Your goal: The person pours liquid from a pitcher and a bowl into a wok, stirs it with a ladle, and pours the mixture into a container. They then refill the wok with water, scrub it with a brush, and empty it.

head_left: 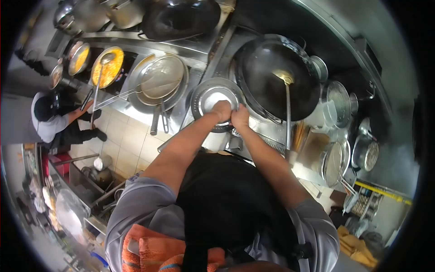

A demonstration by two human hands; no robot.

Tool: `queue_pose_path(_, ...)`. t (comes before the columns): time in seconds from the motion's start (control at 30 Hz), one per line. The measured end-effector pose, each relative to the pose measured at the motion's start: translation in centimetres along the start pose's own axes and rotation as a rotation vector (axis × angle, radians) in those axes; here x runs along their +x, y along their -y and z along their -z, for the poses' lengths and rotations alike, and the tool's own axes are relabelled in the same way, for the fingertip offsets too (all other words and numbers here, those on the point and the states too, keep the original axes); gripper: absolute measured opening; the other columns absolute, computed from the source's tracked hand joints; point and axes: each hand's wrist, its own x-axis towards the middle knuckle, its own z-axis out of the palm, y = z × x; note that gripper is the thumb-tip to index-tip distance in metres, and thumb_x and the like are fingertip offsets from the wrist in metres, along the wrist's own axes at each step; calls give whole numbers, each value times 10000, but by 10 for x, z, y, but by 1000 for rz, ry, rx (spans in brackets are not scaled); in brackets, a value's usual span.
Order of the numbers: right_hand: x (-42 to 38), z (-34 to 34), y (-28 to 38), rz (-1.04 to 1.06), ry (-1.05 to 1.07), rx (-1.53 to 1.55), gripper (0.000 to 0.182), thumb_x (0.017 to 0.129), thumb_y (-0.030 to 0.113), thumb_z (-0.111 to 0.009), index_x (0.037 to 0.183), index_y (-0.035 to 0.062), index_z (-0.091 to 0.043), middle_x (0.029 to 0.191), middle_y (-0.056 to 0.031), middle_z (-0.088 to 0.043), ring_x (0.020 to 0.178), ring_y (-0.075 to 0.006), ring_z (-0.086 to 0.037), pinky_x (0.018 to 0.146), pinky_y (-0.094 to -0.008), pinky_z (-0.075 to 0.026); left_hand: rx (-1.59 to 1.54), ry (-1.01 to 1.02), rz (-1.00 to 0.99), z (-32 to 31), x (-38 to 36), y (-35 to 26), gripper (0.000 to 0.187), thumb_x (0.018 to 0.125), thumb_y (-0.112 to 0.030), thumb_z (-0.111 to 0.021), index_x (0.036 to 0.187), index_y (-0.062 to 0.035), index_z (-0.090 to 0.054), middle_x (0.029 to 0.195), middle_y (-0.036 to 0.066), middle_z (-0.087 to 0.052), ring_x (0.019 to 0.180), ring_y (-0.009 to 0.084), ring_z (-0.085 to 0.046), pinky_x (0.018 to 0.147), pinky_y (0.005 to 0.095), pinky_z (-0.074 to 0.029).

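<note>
A round metal bowl point(209, 85) with something pale in its bottom is in front of me, over a wider dark-rimmed pan point(195, 105). My left hand point(222, 110) reaches over the near side into the bowl. Its fingers look curled together, and what they hold, if anything, is hidden. At the bowl's right edge my right hand point(240, 116) is closed around the rim. Just right of both hands is a large black wok point(267, 86), a brass-coloured ladle point(284, 77) lying in it with its handle toward me.
Left of the bowl, a wire strainer point(162, 77) lies across a metal basin point(136, 84). Farther left, a person point(45, 113) holds a long ladle in a pan of orange food point(108, 68). Several metal bowls and a strainer point(334, 163) line the right counter.
</note>
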Motion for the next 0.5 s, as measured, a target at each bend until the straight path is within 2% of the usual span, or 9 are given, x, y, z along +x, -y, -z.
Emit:
queue_pose_path(0.07,17,-13,-35,100,-21,-73,213,978,18,-529,1136,-98,-612,845,-231,-716,544,-311,-725,452,-392,-603,98,-31,-168,3,0,5,350,863,-269,-705,1049,20,-774,1071,288,-744,1056,420,-723,969,469,-573)
queue_pose_path(0.1,8,-6,-20,28,4,-18,219,973,28,-548,1142,-92,-618,834,-224,-715,533,-303,-721,467,-391,-609,180,-31,-281,4,1,10,347,846,-280,-726,1040,5,-770,1041,274,-741,1023,429,-717,957,473,-573)
queue_pose_path(0.2,-9,7,0,-24,22,59,207,966,46,-577,1117,-89,-622,873,-234,-722,556,-313,-728,467,-385,-610,445,-53,-67,33,-31,-10,405,867,-334,-764,1197,-102,-740,1279,177,-683,1124,355,-696,1017,498,-548)
queue_pose_path(0.27,-23,21,15,-92,60,100,365,918,49,-631,1252,-96,-597,923,-286,-738,746,-390,-767,683,-473,-645,483,-44,-60,33,-28,-14,423,878,-340,-763,1234,-113,-726,1310,177,-671,1148,347,-698,1011,503,-555)
queue_pose_path(0.3,-30,27,16,-103,35,106,365,918,49,-631,1252,-96,-597,923,-286,-738,746,-390,-767,683,-473,-645,377,-9,53,29,-24,-15,396,908,-314,-728,1231,-84,-733,1345,190,-669,1211,358,-678,1037,477,-546)
queue_pose_path(0.33,-38,34,17,103,-35,-85,447,936,64,-650,1353,-69,-557,1016,-259,-738,830,-335,-773,689,-434,-639,272,25,167,26,-20,-16,374,937,-287,-692,1227,-56,-741,1379,203,-668,1275,369,-658,1064,450,-537)
queue_pose_path(0.37,-46,43,17,304,-103,-283,536,954,79,-669,1454,-43,-517,1108,-232,-737,913,-279,-779,696,-396,-633,279,29,141,24,-17,-15,374,937,-287,-692,1227,-56,-741,1379,203,-668,1275,369,-658,1064,450,-537)
queue_pose_path(0.43,-80,78,43,364,-104,-227,611,953,67,-682,1520,-4,-467,1168,-223,-726,946,-259,-767,742,-395,-623,126,182,181,40,-29,-29,419,955,-280,-656,1272,-10,-706,1340,233,-693,1289,366,-654,1075,436,-529)
queue_pose_path(0.5,-112,116,64,427,-104,-175,694,951,55,-694,1587,35,-417,1228,-214,-715,980,-240,-754,789,-394,-614,106,134,132,7,-5,-4,453,942,-276,-639,1269,33,-693,1284,257,-714,1232,381,-677,1067,444,-530)
